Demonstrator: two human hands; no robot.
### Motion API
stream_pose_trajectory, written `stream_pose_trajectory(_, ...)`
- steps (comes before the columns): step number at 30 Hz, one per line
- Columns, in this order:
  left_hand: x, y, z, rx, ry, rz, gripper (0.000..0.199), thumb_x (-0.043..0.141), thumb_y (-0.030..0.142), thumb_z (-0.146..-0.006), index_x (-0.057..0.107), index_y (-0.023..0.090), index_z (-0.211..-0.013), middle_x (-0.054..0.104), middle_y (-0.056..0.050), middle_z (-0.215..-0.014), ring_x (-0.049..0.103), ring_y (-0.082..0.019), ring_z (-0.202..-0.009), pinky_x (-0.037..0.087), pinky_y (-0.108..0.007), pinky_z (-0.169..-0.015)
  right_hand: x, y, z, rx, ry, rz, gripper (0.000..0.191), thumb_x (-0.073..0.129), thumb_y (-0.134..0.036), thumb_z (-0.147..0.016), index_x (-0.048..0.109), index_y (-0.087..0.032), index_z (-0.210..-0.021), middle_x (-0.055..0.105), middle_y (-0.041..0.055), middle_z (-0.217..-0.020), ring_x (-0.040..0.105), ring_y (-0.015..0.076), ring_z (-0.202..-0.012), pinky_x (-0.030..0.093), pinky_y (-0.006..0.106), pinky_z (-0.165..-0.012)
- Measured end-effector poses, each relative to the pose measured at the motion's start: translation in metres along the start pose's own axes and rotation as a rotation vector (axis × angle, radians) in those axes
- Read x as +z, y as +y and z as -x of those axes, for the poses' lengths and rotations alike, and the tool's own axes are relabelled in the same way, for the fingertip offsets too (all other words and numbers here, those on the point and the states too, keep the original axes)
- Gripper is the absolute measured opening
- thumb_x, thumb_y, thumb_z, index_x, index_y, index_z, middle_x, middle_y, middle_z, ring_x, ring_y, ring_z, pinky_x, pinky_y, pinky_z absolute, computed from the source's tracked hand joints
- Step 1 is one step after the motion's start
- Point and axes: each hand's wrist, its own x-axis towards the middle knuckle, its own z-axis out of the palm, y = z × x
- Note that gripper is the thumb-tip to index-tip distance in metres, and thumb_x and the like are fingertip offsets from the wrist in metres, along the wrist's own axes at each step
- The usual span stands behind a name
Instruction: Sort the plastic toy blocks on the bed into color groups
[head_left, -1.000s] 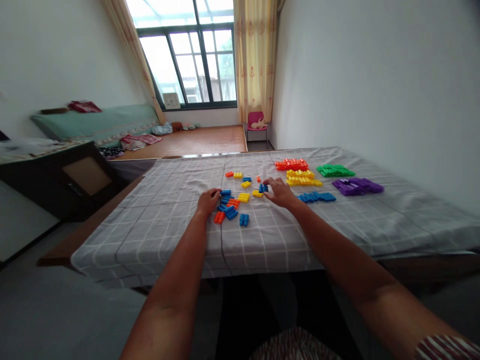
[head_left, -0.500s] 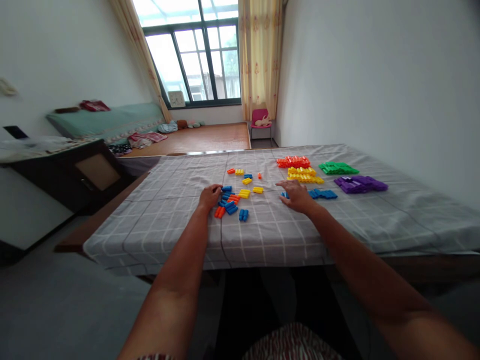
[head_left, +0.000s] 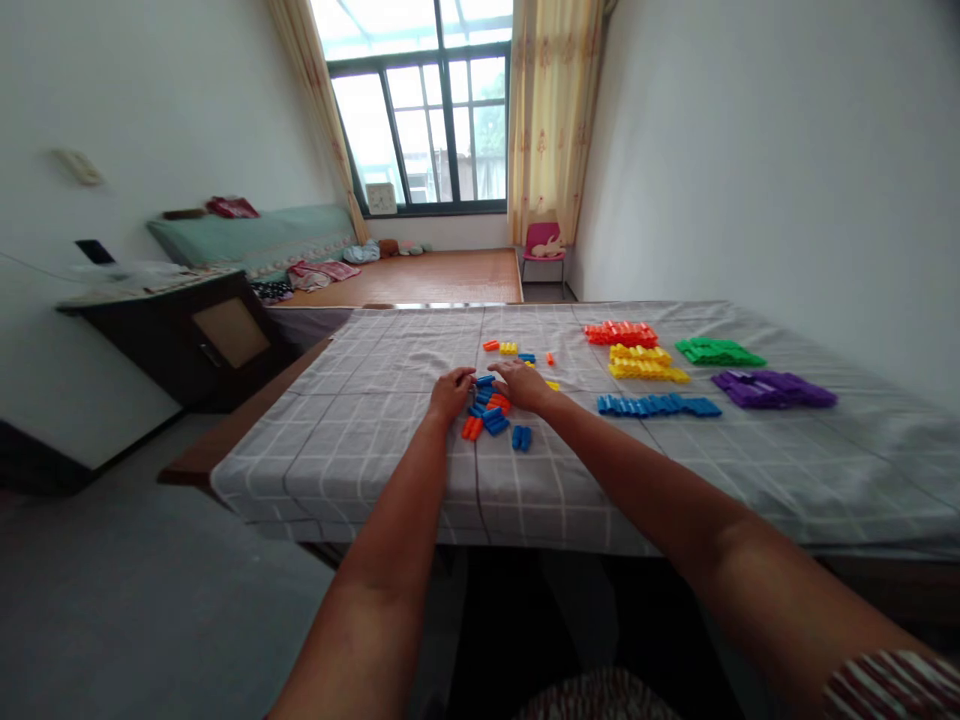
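My left hand (head_left: 453, 392) rests at the left side of a loose pile, its fingers pinched around the end of a blue plastic piece (head_left: 486, 381). Just right of it, my right hand (head_left: 523, 385) reaches over the pile with fingers stretched out and apart, near that same piece. Beneath and in front of my hands lie more blue pieces (head_left: 496, 421) and orange pieces (head_left: 473, 428), ribbed like short joined tubes. A separate blue pair (head_left: 521, 437) lies closer to me. My right hand partly hides some yellow pieces (head_left: 553, 385).
Colour-sorted groups lie to the right: a blue row (head_left: 660, 405), yellow (head_left: 646, 365), red-orange (head_left: 621, 333), green (head_left: 720, 351) and purple (head_left: 772, 389). Beyond my hands are small orange (head_left: 491, 346) and yellow (head_left: 508, 348) pieces. A checked grey cloth (head_left: 360, 430) covers the table.
My right hand has moved left from the blue row to the loose pile, uncovering the row. My left hand stays at the pile. The camera view has turned slightly left.
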Motion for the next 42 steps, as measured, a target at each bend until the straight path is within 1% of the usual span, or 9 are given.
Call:
stream_pose_trajectory(4, 0.0, -0.002, 0.0, -0.002, 0.019, 0.089, 0.026, 0.052, 0.016, -0.085, 0.068, 0.015, -0.107, 0.074, -0.006, -0.089, 0.069, -0.015, -0.078, 0.054, -0.026, -0.075, 0.006, 0.002, -0.022, 0.036, -0.071, -0.016, 0.03, 0.057, -0.028, -0.09, 0.065, -0.02, -0.117, 0.068, 0.0076, -0.118, 0.059, 0.0207, -0.112, 0.042, 0.029, -0.096)
stream_pose_trajectory(9, 0.002, -0.006, -0.002, -0.015, 0.036, 0.081, 0.026, 0.052, 0.017, -0.085, 0.067, 0.015, -0.107, 0.074, -0.006, -0.09, 0.068, -0.014, -0.075, 0.054, -0.025, -0.074, -0.009, 0.026, -0.018, 0.208, -0.123, -0.081, 0.032, 0.042, -0.029, -0.097, 0.07, -0.017, -0.106, 0.072, 0.0056, -0.104, 0.065, 0.0165, -0.096, 0.046, 0.022, -0.081)
stream_pose_trajectory(12, 0.003, -0.007, -0.004, -0.023, 0.017, 0.027, 0.027, 0.053, 0.019, -0.085, 0.068, 0.016, -0.107, 0.074, -0.005, -0.091, 0.068, -0.014, -0.077, 0.053, -0.025, -0.075, -0.023, 0.044, -0.009, 0.295, -0.189, -0.044, 0.031, 0.045, -0.032, -0.095, 0.07, -0.017, -0.103, 0.073, 0.0078, -0.099, 0.066, 0.0183, -0.09, 0.047, 0.024, -0.075)
stream_pose_trajectory(15, 0.004, -0.009, -0.005, -0.024, 0.002, -0.007, 0.028, 0.052, 0.02, -0.085, 0.068, 0.016, -0.108, 0.074, -0.005, -0.091, 0.068, -0.014, -0.079, 0.053, -0.025, -0.076, -0.031, 0.055, -0.003, 0.354, -0.134, 0.091, 0.032, 0.049, -0.039, -0.092, 0.07, -0.019, -0.105, 0.071, 0.0122, -0.106, 0.065, 0.0231, -0.097, 0.048, 0.03, -0.08)
stream_pose_trajectory(21, 0.002, -0.008, -0.004, -0.014, 0.002, -0.015, 0.028, 0.05, 0.018, -0.085, 0.067, 0.015, -0.108, 0.074, -0.006, -0.091, 0.068, -0.015, -0.078, 0.054, -0.026, -0.076, -0.019, 0.054, -0.004, 0.199, -0.1, 0.071, 0.037, 0.053, -0.038, -0.091, 0.063, -0.02, -0.122, 0.066, 0.0098, -0.122, 0.06, 0.0218, -0.111, 0.045, 0.029, -0.093)
stream_pose_trajectory(27, 0.0, -0.006, -0.003, -0.034, -0.005, 0.007, 0.027, 0.05, 0.018, -0.085, 0.068, 0.016, -0.106, 0.074, -0.006, -0.09, 0.068, -0.015, -0.077, 0.054, -0.027, -0.077, -0.001, 0.04, -0.004, 0.178, -0.074, 0.062, 0.03, 0.062, -0.032, -0.085, 0.068, -0.015, -0.109, 0.068, 0.0137, -0.112, 0.063, 0.0247, -0.106, 0.047, 0.031, -0.09)
stream_pose_trajectory(33, -0.003, -0.007, -0.004, -0.012, 0.005, 0.012, 0.028, 0.051, 0.022, -0.084, 0.068, 0.016, -0.105, 0.074, -0.005, -0.09, 0.068, -0.016, -0.079, 0.054, -0.028, -0.077, -0.019, 0.041, 0.021, 0.049, 0.142, -0.114, 0.029, 0.067, -0.016, -0.075, 0.067, -0.016, -0.104, 0.07, 0.0092, -0.107, 0.062, 0.022, -0.104, 0.042, 0.035, -0.098)
stream_pose_trajectory(37, -0.003, -0.006, -0.005, -0.01, -0.005, 0.008, 0.028, 0.051, 0.023, -0.082, 0.068, 0.017, -0.103, 0.074, -0.005, -0.089, 0.068, -0.016, -0.077, 0.054, -0.028, -0.076, -0.048, 0.078, 0.066, 0.053, 0.205, -0.197, 0.03, 0.065, -0.011, -0.072, 0.067, -0.017, -0.101, 0.07, 0.0069, -0.103, 0.063, 0.0203, -0.099, 0.045, 0.036, -0.095)
stream_pose_trajectory(42, -0.004, -0.006, -0.005, 0.0, -0.021, -0.039, 0.029, 0.05, 0.024, -0.083, 0.068, 0.017, -0.105, 0.074, -0.005, -0.091, 0.069, -0.016, -0.08, 0.054, -0.029, -0.078, -0.09, 0.157, 0.132, 0.244, 0.127, -0.283, 0.035, 0.065, -0.014, -0.068, 0.067, -0.016, -0.103, 0.07, 0.0072, -0.101, 0.065, 0.0205, -0.094, 0.051, 0.033, -0.085)
